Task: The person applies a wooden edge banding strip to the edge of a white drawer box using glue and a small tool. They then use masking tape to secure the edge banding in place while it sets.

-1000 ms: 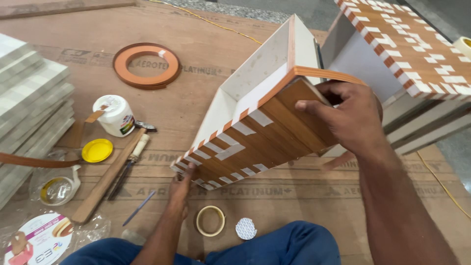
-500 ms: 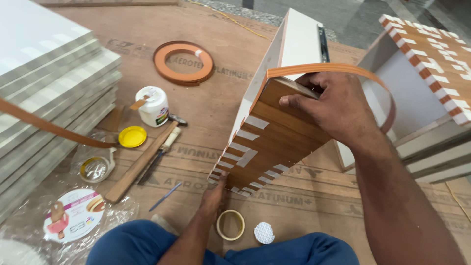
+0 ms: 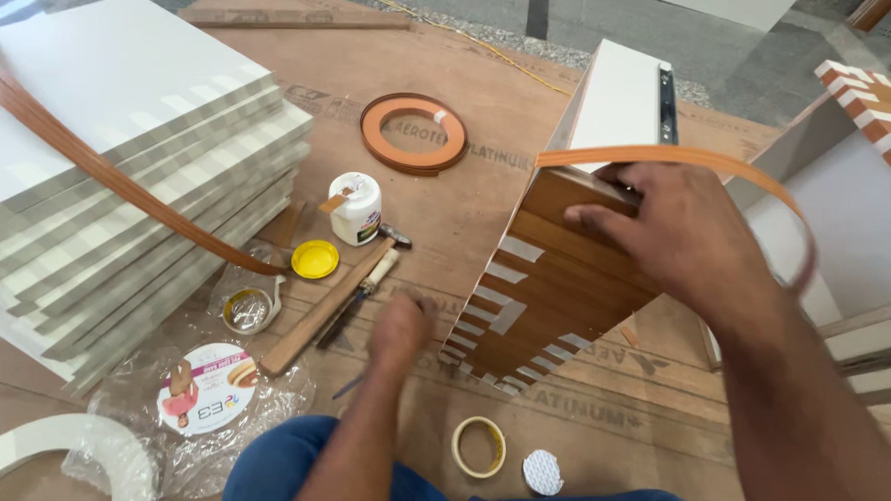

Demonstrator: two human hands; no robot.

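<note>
Head view: the right hand (image 3: 682,237) presses, fingers spread, on the upper end of the tilted wood-faced panel (image 3: 548,297), pinning the bendy edge-banding strip (image 3: 705,162) there. The left hand (image 3: 399,329), loosely curled and blurred, hovers beside its lower corner, near the chisel (image 3: 357,292). The panel looks stiff and fairly heavy; best gripped by its edges.

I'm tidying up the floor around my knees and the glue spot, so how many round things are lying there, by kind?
Coil of orange edge banding: 1
White glue jar: 1
Yellow lid: 1
Open tin: 1
Tape roll: 1
Small white disc: 1
Printed round label in plastic wrap: 1
Total: 7
</note>
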